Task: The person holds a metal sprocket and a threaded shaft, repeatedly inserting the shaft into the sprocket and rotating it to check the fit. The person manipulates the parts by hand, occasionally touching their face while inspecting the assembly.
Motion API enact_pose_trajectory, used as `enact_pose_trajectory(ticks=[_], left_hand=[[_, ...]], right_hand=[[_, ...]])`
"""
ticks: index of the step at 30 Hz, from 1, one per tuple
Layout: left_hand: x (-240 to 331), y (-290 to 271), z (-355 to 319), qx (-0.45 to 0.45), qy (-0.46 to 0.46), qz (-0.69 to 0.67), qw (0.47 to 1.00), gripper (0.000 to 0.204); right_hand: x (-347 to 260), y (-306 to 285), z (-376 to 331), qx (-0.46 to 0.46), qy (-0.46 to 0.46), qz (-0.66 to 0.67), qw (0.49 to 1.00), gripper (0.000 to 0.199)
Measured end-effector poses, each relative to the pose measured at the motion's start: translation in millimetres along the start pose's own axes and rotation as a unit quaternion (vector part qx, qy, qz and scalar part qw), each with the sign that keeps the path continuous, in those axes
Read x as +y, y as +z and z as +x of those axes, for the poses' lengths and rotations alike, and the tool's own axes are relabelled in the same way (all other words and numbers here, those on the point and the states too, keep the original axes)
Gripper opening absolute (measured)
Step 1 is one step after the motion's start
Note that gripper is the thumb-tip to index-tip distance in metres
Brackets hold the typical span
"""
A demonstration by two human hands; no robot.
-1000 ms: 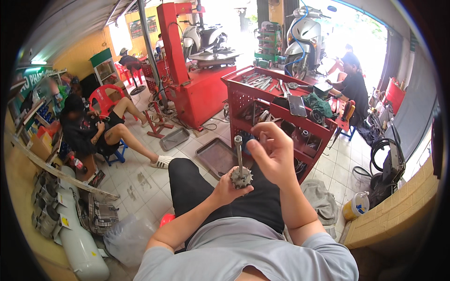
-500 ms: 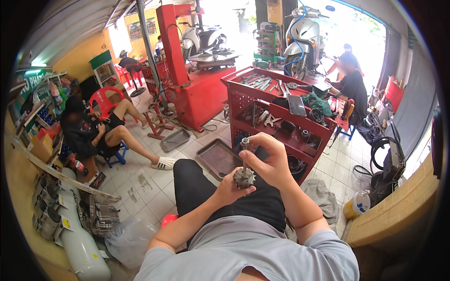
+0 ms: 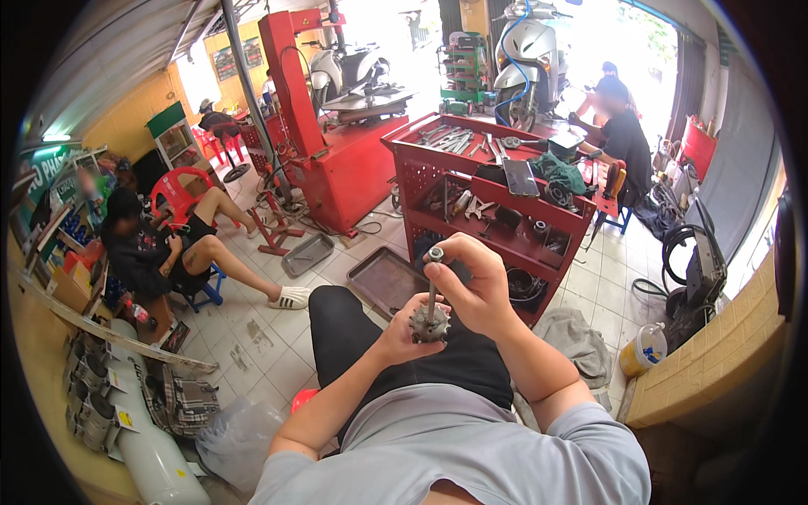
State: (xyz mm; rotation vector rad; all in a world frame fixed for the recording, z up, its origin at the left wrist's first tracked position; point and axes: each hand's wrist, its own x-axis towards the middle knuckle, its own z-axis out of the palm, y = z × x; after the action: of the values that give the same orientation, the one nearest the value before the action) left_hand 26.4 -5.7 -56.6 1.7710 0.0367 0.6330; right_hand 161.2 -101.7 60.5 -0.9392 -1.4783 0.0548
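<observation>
1. Your left hand point(image 3: 402, 332) cups the toothed gear point(image 3: 430, 323) from below, fingers curled around it, above your lap.
2. Your right hand point(image 3: 475, 284) has slid down the steel shaft point(image 3: 433, 282); its fingers now pinch the stem, the top left exposed.
3. Gear and shaft have settled lower, held steady.

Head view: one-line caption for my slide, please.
Seated person's left hand holds a toothed gear while right hand grips its metal shaft.
</observation>
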Motion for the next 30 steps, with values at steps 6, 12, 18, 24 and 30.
enact_pose_trajectory(ticks=[6,12,18,24,30], left_hand=[[-33.1,-16.5,-3.8,0.008,0.022,-0.102,0.994,0.08],[-24.8,-5.3,-5.8,0.005,0.015,-0.18,0.984,0.085],[3.2,7.7,-3.4,-0.034,0.05,-0.108,0.992,0.076],[15.1,14.6,-6.8,-0.053,-0.026,-0.026,0.998,0.077],[18.5,18.9,-3.0,0.019,0.042,-0.031,0.998,0.083]], right_hand=[[1.4,0.7,1.8,-0.002,-0.012,0.015,1.0,0.01],[7.6,1.2,0.2,0.01,0.015,0.002,1.0,0.01],[6.4,-0.2,-0.3,-0.001,0.002,0.014,1.0,0.01],[0.7,0.9,-0.8,-0.011,-0.006,0.021,1.0,0.009],[2.3,2.6,-6.4,-0.003,-0.005,0.037,0.999,0.011]])
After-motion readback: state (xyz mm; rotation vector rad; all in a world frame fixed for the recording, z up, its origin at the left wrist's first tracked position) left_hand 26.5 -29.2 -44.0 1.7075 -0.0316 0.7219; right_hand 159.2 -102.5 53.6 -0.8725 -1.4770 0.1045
